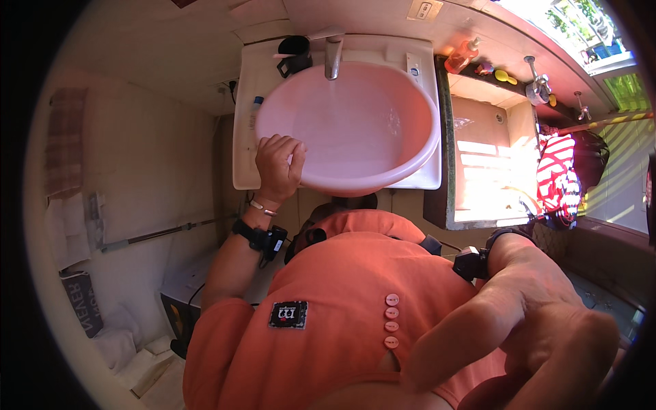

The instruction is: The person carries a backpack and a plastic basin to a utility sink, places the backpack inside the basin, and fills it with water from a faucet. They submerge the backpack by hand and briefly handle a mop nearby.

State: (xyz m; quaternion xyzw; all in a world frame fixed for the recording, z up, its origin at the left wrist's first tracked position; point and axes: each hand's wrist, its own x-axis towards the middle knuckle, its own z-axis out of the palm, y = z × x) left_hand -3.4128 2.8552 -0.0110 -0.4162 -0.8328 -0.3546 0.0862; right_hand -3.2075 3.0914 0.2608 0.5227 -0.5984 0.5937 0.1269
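My left hand [279,166] grips the near-left rim of a large pink plastic basin [405,180], fingers curled over its edge. The basin sits on a white washbasin [247,171], beneath a chrome tap [333,59]. What looks like water fills part of the basin. Close to the camera at the lower right, my right hand [528,323] is raised in front of my orange shirt [348,277]. Its thumb and forefinger are spread, with nothing seen between them; some fingertips run out of the frame. Straps with small devices circle both wrists.
A black mug [295,54] and a blue-capped tube [256,105] stand on the washbasin ledge. To the right is a tiled laundry sink [476,123], with a pump bottle [462,56] and a yellow brush [506,77] behind it. Striped cloth [558,169] hangs over its right side.
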